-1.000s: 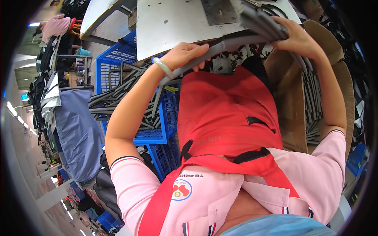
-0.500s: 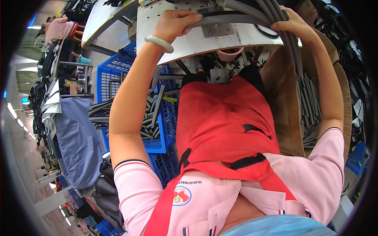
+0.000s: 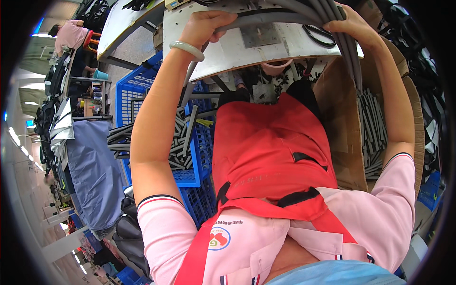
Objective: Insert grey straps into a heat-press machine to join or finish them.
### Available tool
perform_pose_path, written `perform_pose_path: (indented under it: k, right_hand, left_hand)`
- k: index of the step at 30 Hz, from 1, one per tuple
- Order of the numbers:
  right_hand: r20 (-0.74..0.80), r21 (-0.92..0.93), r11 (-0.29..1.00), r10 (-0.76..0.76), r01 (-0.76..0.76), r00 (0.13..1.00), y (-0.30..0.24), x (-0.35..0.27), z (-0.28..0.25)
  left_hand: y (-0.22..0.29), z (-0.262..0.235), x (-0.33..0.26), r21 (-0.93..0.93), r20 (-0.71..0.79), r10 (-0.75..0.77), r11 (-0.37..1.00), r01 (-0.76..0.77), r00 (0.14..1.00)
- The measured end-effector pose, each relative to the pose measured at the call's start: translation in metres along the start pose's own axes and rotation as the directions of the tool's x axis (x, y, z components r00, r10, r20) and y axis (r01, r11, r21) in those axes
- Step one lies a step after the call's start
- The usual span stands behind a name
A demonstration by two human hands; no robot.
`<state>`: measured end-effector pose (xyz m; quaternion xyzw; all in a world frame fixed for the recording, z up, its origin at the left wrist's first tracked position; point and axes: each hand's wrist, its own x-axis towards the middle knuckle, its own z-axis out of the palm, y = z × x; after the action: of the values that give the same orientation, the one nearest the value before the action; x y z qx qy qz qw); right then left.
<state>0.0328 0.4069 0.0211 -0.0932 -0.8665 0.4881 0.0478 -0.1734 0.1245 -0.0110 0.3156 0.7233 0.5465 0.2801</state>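
Over the far white table, my left hand point(image 3: 206, 27) is closed in a pinch on a grey foam strip point(image 3: 268, 19) with a dark upper edge. From there the strip bows across to my right hand point(image 3: 354, 26). A tail of grey strip hangs beneath my left wrist, beside the table edge. My right hand is wrapped round a bundle of long grey foam strips point(image 3: 350, 59), which droops toward the cardboard box. Under the stretched strip lies a metal plate point(image 3: 260, 36) set in the table. The top of the strip's path is cut off by the frame's upper edge.
A blue plastic crate point(image 3: 187, 176) at my left holds many short grey pieces. On the right stands a cardboard box point(image 3: 339, 128) with grey strips point(image 3: 373, 128). A black loop point(image 3: 319, 35) lies on the white table point(image 3: 213, 59). Another person point(image 3: 71, 37) sits far left.
My left hand has shifted slightly left and up with the strip. The right hand and its bundle have moved up a little, uncovering more of the black loop and the metal plate.
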Motion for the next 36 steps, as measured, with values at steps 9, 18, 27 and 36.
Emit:
perform_pose_path:
  k: [9,18,27,36]
  right_hand:
    - [-0.047,-0.037,0.999,0.023,-0.024,0.999,0.017,0.015,-0.008]
    - [-0.011,-0.001,0.999,0.047,-0.047,0.999,0.005,0.014,-0.009]
    - [-0.053,-0.040,0.997,-0.066,0.064,0.996,0.008,0.005,-0.005]
    - [-0.215,0.070,0.996,-0.037,0.053,0.976,0.045,-0.064,-0.033]
  left_hand:
    - [0.000,0.001,0.012,-0.038,-0.036,-0.008,0.999,0.007,0.999]
    - [0.002,-0.002,0.019,-0.069,0.000,-0.041,0.997,0.041,0.999]
    - [0.000,-0.010,0.003,-0.085,0.018,-0.064,0.994,0.066,0.998]
    - [-0.046,-0.029,-0.007,0.092,-0.050,-0.168,0.981,0.172,0.984]
